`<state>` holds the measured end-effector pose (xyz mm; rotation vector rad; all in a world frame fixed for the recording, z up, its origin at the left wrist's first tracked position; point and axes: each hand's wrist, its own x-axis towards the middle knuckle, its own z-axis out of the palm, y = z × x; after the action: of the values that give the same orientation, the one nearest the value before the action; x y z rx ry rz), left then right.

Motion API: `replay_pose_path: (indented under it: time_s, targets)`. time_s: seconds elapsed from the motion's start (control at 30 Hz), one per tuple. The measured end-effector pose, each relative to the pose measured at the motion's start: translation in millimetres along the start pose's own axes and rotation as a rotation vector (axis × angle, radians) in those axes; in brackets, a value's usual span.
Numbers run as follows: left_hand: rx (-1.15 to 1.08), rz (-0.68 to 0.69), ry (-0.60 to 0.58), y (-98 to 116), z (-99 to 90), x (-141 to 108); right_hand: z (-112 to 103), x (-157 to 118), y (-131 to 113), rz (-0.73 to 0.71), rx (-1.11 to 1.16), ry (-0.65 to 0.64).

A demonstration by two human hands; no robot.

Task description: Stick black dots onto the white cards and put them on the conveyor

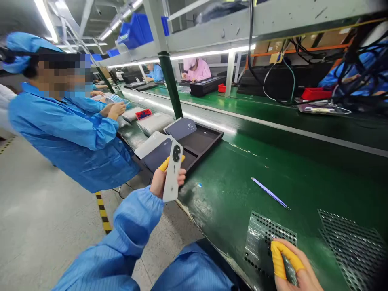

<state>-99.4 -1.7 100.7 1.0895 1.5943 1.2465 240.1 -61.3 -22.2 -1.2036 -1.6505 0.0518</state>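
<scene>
My left hand (157, 182), with yellow finger cots, is closed around a white phone back cover (172, 173). The cover stands tilted, with a dark camera area near its top, above the bench's front edge. Low on the right, my right hand (298, 264) also wears yellow finger cots. Its thumb and index fingertips meet over a clear sheet with rows of small black round pieces (257, 234). Anything between those fingertips is too small to make out. Another sheet of black pieces (351, 238) lies to the right. Purple tweezers (269, 193) rest beyond the sheets.
A black divided tray (203, 141) stands left on the green bench (224, 194), with dark phone-shaped panels (182, 128) in and beside it. Wrapped stacks (156, 122) lie farther along. A co-worker in blue (66, 133) is at the left. A green post (170, 85) rises behind the tray.
</scene>
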Motion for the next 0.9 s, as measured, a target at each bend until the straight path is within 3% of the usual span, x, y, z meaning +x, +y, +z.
replay_pose_path:
  time_s: [0.07, 0.17, 0.2, 0.27, 0.37, 0.5, 0.63, 0.9]
  targets:
    - [-0.245, -0.17, -0.256, 0, 29.5, -23, -6, 3, -5, -0.001, 0.007, -0.039]
    - [-0.796, -0.549, -0.671, -7, 75.3, -53, -20, 11, -22, 0.018, 0.013, -0.047]
    - [-0.89, -0.654, -0.755, -11, 89.2, -62, -24, 15, -29, 0.015, 0.005, -0.034]
    - [-0.877, -0.793, -0.836, -17, 112.6, -78, -32, 24, -44, -0.022, -0.03, 0.005]
    - [-0.724, -0.818, -0.747, -24, 134.3, -98, -37, 36, -62, -0.097, -0.071, 0.017]
    - [-0.511, -0.601, -0.522, -28, 140.4, -118, -37, 40, -72, -0.124, -0.107, -0.068]
    - [-0.399, -0.426, -0.525, -26, 135.1, -127, -38, 40, -73, -0.187, -0.11, -0.203]
    - [-0.343, -0.261, -0.558, -23, 127.5, -128, -40, 40, -77, -0.278, -0.152, -0.306]
